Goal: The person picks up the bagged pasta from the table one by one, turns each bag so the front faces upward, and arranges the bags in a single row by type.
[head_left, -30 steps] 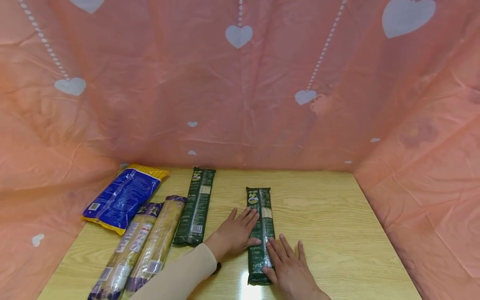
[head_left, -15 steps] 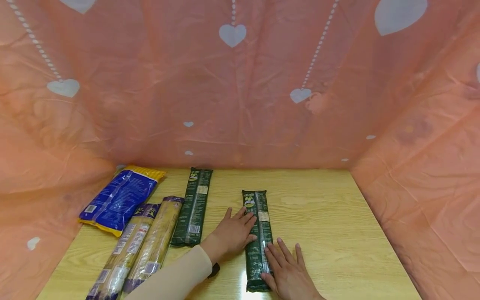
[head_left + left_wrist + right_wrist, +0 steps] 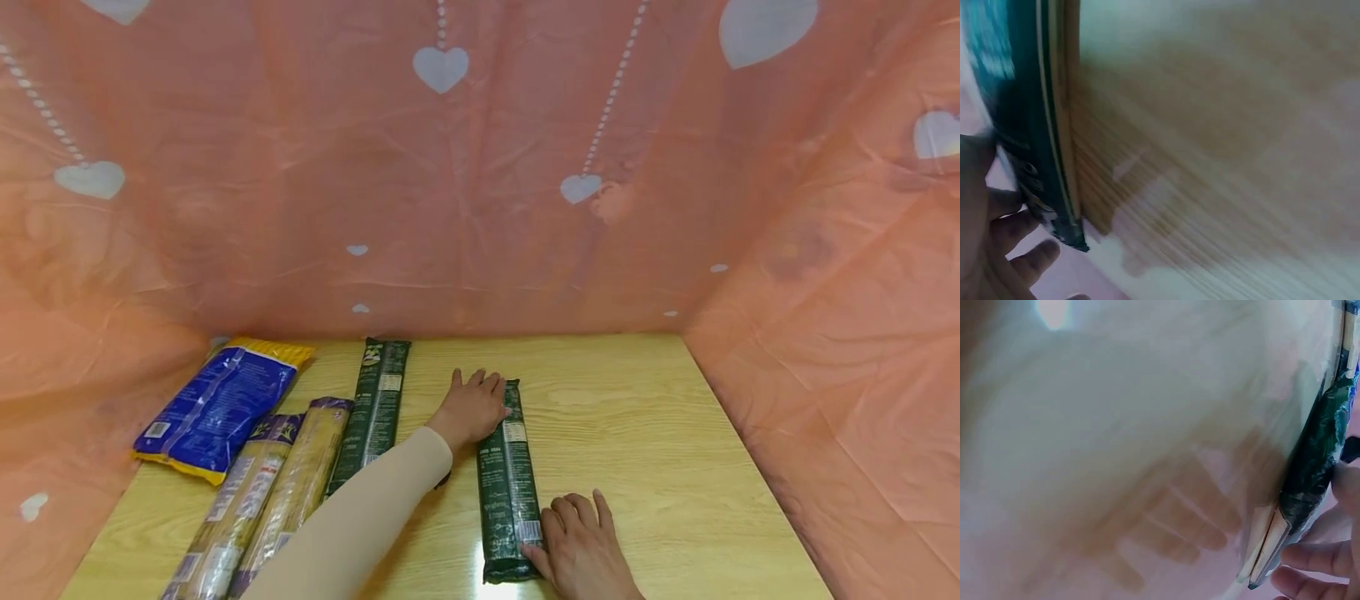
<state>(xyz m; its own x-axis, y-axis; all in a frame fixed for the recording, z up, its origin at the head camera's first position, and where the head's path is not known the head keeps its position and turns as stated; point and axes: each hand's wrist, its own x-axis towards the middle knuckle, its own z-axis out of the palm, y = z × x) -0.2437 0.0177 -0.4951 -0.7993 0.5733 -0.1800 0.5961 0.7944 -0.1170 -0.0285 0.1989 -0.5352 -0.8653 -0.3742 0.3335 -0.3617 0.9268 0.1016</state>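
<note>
A long dark-green packet (image 3: 507,487), seemingly sealed, lies lengthwise on the wood-grain table (image 3: 637,408).

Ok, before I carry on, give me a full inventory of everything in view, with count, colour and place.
Middle green packet: one, dark green, mid-table, lying lengthwise
Other green packet: one, dark green, left of the middle one
Purple-ended packets: two, straw-coloured and purple, side by side at left
Bag: one, blue and yellow, far left
Table: one, pale wood, under the packets
Sheet: pink-orange, behind and at both sides
Hearts: several, white, on the sheet
Left sleeve: one, cream, crossing the left side
Left hand: one, at the middle packet's far end
Right hand: one, at its near right edge
</note>
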